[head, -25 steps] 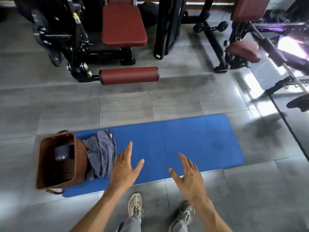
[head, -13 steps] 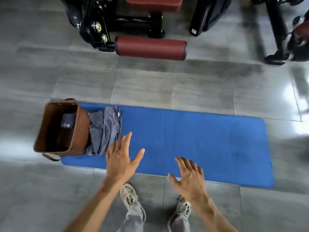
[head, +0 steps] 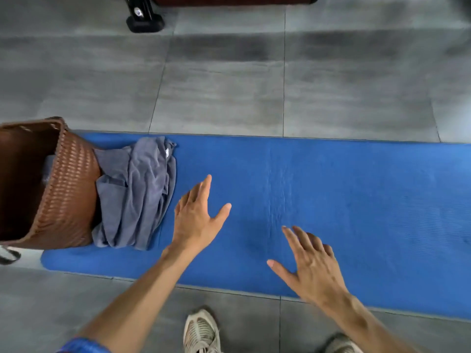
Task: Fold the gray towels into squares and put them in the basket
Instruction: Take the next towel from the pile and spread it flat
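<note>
A crumpled gray towel point(head: 137, 194) lies on the left end of a blue mat point(head: 344, 200), pressed against a brown woven basket point(head: 66, 189) at the far left. Something dark and folded shows inside the basket point(head: 48, 169). My left hand point(head: 198, 217) hovers over the mat just right of the towel, fingers spread, holding nothing. My right hand point(head: 311, 263) is spread above the mat's near edge, also empty.
Gray floor tiles point(head: 224, 85) surround the mat. A black foot of a gym machine point(head: 144, 20) stands at the top left, with a red pad edge above. My two shoes point(head: 201, 332) are at the bottom, just short of the mat.
The view has tilted down and drawn closer, so the gym machines have slid out of the top. Both hands have come forward over the mat; the left is nearer the towel.
</note>
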